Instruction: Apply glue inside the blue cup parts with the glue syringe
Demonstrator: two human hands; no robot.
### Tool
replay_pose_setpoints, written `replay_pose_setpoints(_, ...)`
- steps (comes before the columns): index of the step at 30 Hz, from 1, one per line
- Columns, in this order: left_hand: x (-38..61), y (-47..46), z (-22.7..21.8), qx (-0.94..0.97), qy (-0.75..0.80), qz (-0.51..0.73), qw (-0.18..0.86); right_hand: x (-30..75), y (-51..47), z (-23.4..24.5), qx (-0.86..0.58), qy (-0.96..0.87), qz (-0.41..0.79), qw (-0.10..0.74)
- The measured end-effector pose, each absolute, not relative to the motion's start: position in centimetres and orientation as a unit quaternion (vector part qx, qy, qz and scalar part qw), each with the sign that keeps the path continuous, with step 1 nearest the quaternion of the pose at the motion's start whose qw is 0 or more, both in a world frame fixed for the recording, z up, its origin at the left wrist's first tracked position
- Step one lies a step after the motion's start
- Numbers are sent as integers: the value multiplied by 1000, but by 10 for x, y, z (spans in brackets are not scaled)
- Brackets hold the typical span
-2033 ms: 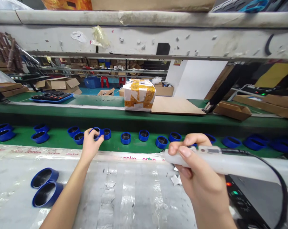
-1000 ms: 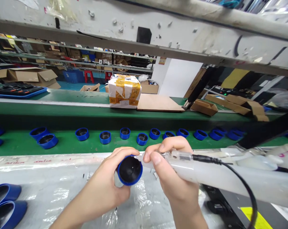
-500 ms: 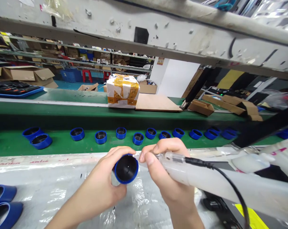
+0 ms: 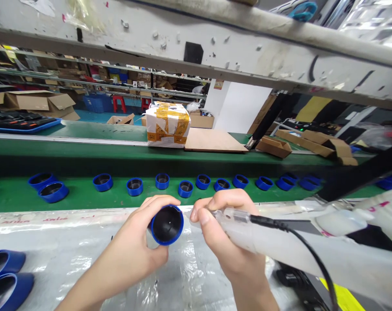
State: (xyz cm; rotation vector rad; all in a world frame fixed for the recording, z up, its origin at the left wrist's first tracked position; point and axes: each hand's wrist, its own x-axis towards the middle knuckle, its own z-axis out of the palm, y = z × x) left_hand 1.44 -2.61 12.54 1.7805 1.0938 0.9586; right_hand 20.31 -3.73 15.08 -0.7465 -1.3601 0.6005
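Note:
My left hand (image 4: 139,235) is closed around a round blue cup-like part (image 4: 167,225) with a black inside, its opening tilted toward me. Fingers grip its top and the thumb lies beneath. To the right, my right hand (image 4: 230,242) pinches a slim corded tool (image 4: 236,215) with a clear body and a black cable at its rear. The fingertips hide most of the tool's front, so its kind cannot be told. A small gap separates these fingertips from the cup's right rim. Both hands are above the plastic-covered bench (image 4: 82,263).
Several similar blue cups (image 4: 135,186) stand on the green belt (image 4: 82,196) beyond the bench. Two more blue cups (image 4: 12,287) lie at lower left. A translucent white tube (image 4: 312,246) extends from behind the right hand. A taped box (image 4: 168,125) sits farther back; a white beam (image 4: 241,54) crosses overhead.
The blue cup in my left hand has shifted slightly left and up, widening the gap to my right fingertips. The cups on the belt appear a little farther left. My right hand is nearly still.

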Motion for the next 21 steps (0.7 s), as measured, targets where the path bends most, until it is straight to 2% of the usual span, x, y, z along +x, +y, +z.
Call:
replay_pose_setpoints(5,12,-25,126,715,448,383,377,206,-37,147,-308,-621,295,658)
replay_pose_setpoints(21,11,-25,132,729,460,377,338,205,-41,149,-343,-631,279,638)
